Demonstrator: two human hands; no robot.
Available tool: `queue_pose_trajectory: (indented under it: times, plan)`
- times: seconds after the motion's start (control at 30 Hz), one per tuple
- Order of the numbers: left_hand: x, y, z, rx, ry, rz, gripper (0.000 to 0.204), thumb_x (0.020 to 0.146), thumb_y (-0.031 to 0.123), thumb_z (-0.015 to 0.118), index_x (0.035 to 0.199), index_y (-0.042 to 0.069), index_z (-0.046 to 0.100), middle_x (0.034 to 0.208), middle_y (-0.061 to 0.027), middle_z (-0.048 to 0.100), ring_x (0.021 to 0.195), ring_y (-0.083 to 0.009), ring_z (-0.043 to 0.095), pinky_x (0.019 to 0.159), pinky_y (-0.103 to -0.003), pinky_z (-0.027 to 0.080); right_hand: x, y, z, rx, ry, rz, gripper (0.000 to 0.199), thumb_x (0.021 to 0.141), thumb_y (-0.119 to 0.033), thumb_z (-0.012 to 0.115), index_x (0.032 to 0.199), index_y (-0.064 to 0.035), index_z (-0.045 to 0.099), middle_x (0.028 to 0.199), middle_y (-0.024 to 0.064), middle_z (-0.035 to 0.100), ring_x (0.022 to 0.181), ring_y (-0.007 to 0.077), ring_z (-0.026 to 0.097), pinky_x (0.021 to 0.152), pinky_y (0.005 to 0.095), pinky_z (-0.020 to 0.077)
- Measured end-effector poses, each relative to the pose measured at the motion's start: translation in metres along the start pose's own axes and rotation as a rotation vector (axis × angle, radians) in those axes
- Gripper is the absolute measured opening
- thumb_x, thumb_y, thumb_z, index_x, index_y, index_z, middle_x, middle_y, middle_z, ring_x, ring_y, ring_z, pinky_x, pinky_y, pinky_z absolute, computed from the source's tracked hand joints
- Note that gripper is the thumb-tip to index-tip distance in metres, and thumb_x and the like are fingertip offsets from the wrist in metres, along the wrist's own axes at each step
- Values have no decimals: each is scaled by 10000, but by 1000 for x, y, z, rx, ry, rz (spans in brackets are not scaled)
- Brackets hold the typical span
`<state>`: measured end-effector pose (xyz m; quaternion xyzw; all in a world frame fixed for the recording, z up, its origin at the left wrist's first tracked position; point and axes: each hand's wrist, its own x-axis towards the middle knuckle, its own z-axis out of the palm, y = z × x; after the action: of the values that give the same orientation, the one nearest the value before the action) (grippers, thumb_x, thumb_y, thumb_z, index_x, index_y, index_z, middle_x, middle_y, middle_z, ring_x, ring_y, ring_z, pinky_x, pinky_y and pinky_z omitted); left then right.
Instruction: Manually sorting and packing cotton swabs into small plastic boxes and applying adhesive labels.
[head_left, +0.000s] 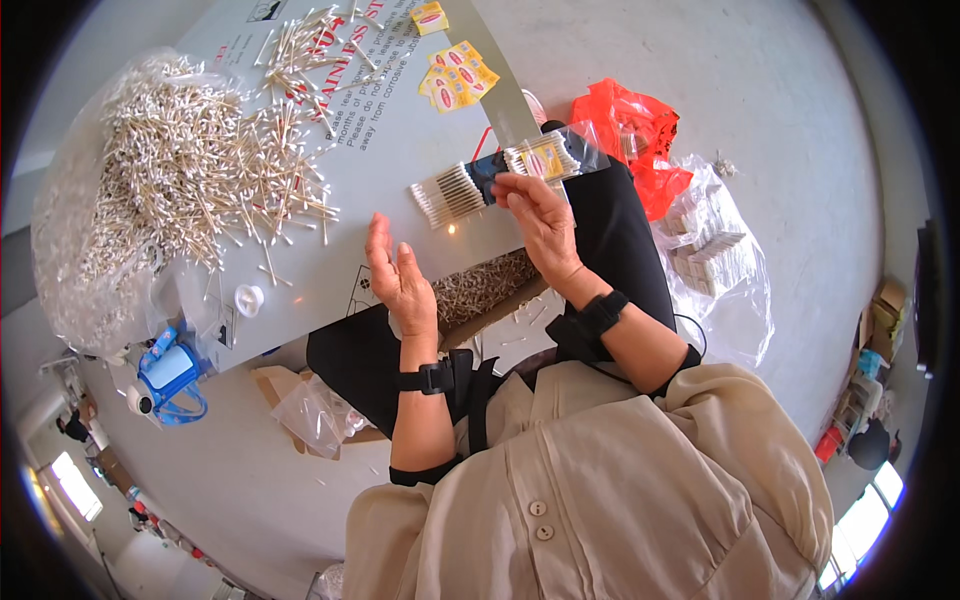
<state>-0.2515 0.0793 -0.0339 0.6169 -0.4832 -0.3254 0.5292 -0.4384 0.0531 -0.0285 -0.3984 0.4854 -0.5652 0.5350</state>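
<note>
A neat row of cotton swabs (447, 196) lies side by side near the table's edge, its right end beside a dark strip (487, 172). My right hand (545, 225) reaches over that strip with loosely curved fingers; whether the fingertips touch it I cannot tell. Just beyond, a clear pouch (585, 142) with swabs and a yellow card (543, 160) lies at the table corner. To the left, my left hand (402, 285) is raised palm inward over the table's front edge, fingers apart and nothing in it.
A big heap of loose swabs (190, 150) spills from a clear bag on the grey table (370, 180). Yellow cards (458, 78) lie at the back. A blue bottle (170, 368) stands left. A red bag (630, 130) and a clear bag of packs (710, 250) are at right.
</note>
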Motion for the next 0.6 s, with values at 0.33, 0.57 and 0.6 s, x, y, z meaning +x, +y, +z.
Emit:
queue_pose_trajectory:
  times: [0.33,0.57,0.6]
  plan:
    - [-1,4,-7,221,-115,-31,496,930,108,560,1390,-13,420,1429,-220,435,1346,-328,411,1107,-428,338,-10,-10,-23,-464,-138,93,90,889,-49,594,938,-3,654,803,100,661,743,204,662,667,299,526]
    - [4,23,25,972,-391,296,917,862,561,593,1516,46,208,1582,-184,182,1471,-339,160,1163,-556,137,-7,-5,-20,-611,-163,-48,91,844,-51,612,918,-16,653,871,165,669,812,361,658,700,389,533]
    - [6,22,28,970,-390,295,917,862,561,593,1516,46,208,1582,-184,182,1471,-339,160,1163,-556,137,-7,-6,-20,-614,-164,-48,91,844,-51,612,918,-16,653,871,165,669,812,361,658,700,389,533]
